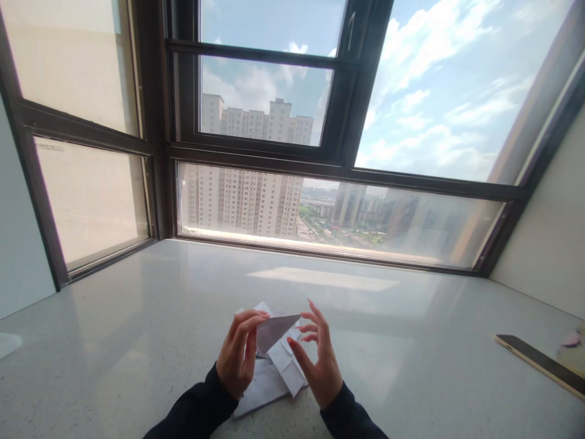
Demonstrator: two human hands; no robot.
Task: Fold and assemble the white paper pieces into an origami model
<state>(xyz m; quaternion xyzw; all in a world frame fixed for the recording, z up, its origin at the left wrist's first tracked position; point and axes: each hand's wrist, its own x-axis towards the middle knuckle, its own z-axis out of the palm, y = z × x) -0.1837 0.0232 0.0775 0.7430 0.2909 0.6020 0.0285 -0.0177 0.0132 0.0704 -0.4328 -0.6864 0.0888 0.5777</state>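
Between my hands is a piece of white paper folded to a triangular point (274, 332), raised above the sill. My left hand (240, 350) pinches its left edge between thumb and fingers. Close to the paper's right tip, my right hand (319, 360) has its fingers spread and its thumb apart; whether a fingertip touches the tip is hard to tell. Beneath lie several folded white papers (262, 387), partly overlapping. One long folded strip (289, 369) slants across the others. My left hand and the raised paper hide part of the pile.
The pale speckled windowsill (397, 341) runs up to dark window frames (342, 171). A phone-like dark slab with a gold edge (542, 363) lies at the right. At the left edge is a whitish translucent object (9, 344), cut off by the picture.
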